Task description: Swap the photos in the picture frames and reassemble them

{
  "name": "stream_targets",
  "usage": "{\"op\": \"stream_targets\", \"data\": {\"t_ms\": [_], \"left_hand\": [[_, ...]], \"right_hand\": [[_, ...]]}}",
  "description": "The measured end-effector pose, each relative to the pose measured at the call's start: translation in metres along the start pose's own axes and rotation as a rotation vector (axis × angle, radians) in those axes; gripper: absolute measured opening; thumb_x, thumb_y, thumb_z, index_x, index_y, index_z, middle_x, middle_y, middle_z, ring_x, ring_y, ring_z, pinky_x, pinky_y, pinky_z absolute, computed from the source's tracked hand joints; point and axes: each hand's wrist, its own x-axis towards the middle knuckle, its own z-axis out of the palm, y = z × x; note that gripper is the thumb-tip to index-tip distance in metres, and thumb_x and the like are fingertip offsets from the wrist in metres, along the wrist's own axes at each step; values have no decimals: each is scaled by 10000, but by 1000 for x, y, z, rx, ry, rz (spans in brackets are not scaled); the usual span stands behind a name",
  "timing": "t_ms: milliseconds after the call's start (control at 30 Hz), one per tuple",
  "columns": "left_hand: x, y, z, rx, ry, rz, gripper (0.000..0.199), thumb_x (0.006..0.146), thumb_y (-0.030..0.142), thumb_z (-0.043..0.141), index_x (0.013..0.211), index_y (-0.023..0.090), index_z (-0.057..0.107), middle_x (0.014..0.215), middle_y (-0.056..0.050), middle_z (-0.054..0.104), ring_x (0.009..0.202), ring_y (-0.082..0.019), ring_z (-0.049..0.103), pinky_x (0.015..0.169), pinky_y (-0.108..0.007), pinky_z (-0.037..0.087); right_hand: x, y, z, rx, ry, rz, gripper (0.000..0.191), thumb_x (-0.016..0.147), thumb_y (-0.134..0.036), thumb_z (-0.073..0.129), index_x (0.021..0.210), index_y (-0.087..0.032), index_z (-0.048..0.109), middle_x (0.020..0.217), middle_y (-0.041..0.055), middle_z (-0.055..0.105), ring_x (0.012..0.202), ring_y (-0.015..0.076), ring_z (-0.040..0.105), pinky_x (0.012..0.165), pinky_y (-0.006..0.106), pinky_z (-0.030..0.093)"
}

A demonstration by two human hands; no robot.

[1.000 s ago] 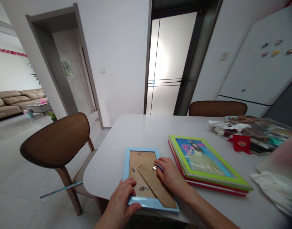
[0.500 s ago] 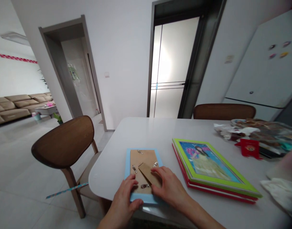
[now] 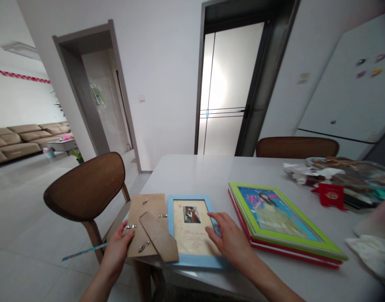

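A light blue picture frame (image 3: 197, 261) lies on the white table near its front edge, its back side open. Inside it shows a cream printed sheet (image 3: 192, 239) with a small picture. My left hand (image 3: 116, 243) grips the left edge of the brown backing board (image 3: 148, 226), which has metal clips and a stand flap. The board is off the frame, to its left, and its lower right corner overlaps the frame's edge. Over the frame's right side is my right hand (image 3: 228, 235), fingers apart and holding nothing; whether the fingertips touch the sheet I cannot tell.
To the right lies a stack of picture frames (image 3: 283, 218), green on top, red below. Farther right are a red packet (image 3: 331, 196) and plastic-wrapped items (image 3: 362, 172). Wooden chairs stand at the left (image 3: 88, 188) and at the far side (image 3: 297, 147).
The backing board has come off the blue frame and moved left in my left hand, uncovering the printed sheet. My right hand has let go of the stand flap and opened.
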Motion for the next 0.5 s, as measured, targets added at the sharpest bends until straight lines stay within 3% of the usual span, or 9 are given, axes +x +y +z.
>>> {"op": "stream_targets", "data": {"t_ms": [133, 233, 300, 400, 500], "left_hand": [[15, -9, -24, 152, 50, 12, 236, 699, 88, 495, 931, 130, 507, 703, -23, 666, 664, -166, 639, 633, -280, 502], [23, -8, -30, 311, 122, 82, 309, 630, 144, 572, 934, 161, 521, 683, 1, 649, 761, -225, 627, 715, -353, 482], [24, -5, -29, 415, 170, 162, 400, 592, 182, 601, 982, 174, 510, 792, -17, 636, 915, -276, 570, 844, -430, 402], [14, 0, -11, 522, 173, 305, 432, 597, 203, 581, 1018, 157, 500, 1051, -80, 557, 1111, -312, 411, 974, -473, 237], [-11, 3, 29, 567, 69, 439, 428, 653, 216, 537, 1070, 139, 481, 1176, -112, 485, 1153, -287, 365, 993, -444, 232]], "right_hand": [[-2, 23, 7, -199, -86, 111, 463, 716, -240, 451, 1148, -73, 451, 990, 156, 539, 918, 239, 515, 824, 348, 381], [0, 25, 8, -230, -136, 150, 499, 714, -189, 420, 1193, -50, 397, 990, 173, 549, 893, 239, 536, 788, 339, 391], [4, 24, 7, -222, -125, 180, 515, 691, -147, 410, 1194, -38, 385, 1013, 184, 548, 900, 239, 537, 783, 333, 386], [9, 22, 1, -105, -102, 253, 536, 653, -135, 409, 1180, -40, 381, 954, 161, 579, 856, 226, 553, 763, 321, 394], [9, 11, -10, 294, -125, 408, 574, 662, -170, 371, 1228, -97, 309, 768, 69, 614, 659, 171, 584, 626, 271, 437]]}}
